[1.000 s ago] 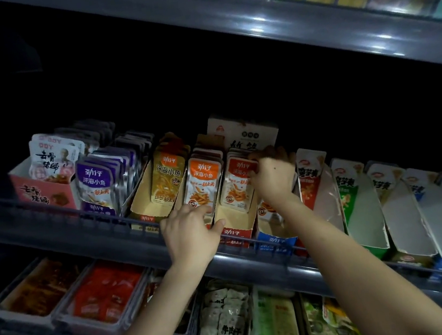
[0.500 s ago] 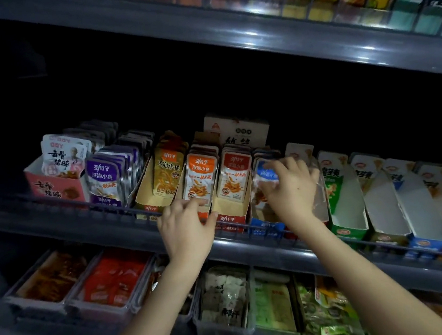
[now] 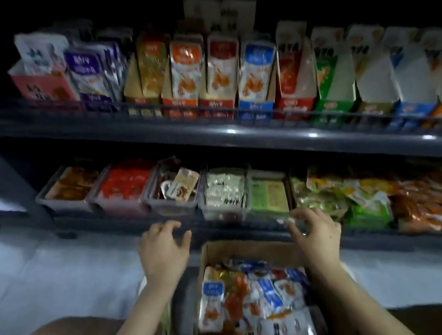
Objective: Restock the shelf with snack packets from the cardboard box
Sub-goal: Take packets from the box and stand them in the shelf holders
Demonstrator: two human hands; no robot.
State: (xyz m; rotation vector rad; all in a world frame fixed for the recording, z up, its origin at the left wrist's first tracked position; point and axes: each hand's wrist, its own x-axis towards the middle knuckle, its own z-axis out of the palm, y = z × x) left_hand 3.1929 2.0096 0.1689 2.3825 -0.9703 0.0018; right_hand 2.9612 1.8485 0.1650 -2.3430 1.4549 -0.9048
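Advice: with left grip (image 3: pixel 163 248) and right grip (image 3: pixel 318 232) empty and loose near the brown cardboard box (image 3: pixel 254 246), gather shiny snack packets (image 3: pixel 261 298) of one colour for the dark metal shelf (image 3: pixel 210 131).

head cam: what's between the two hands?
In the head view, the far rim of the cardboard box sits between the left hand and the right hand. Its snack packets lie lower, nearer the camera. Both hands are empty.
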